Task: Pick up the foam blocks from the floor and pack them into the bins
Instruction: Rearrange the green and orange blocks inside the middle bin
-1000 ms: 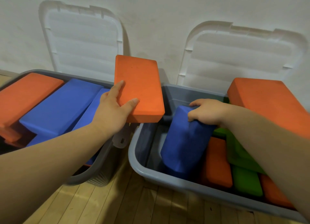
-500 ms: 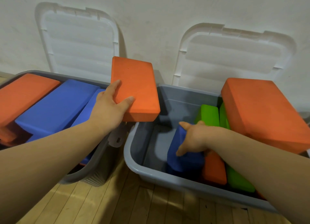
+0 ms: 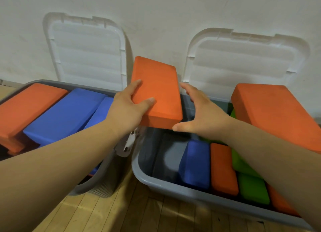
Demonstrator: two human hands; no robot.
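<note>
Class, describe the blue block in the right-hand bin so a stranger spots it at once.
Find the grey bin on the right, its white lid against the wall. Blocks stand in a row inside. The blue block is at the row's left end, beside an orange block, the only blue one there.

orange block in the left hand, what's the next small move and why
Probably close the right hand on the orange block: the left hand grips it alone, the right is open beside its edge, and the right bin has a bare gap left of the blue block.
</note>
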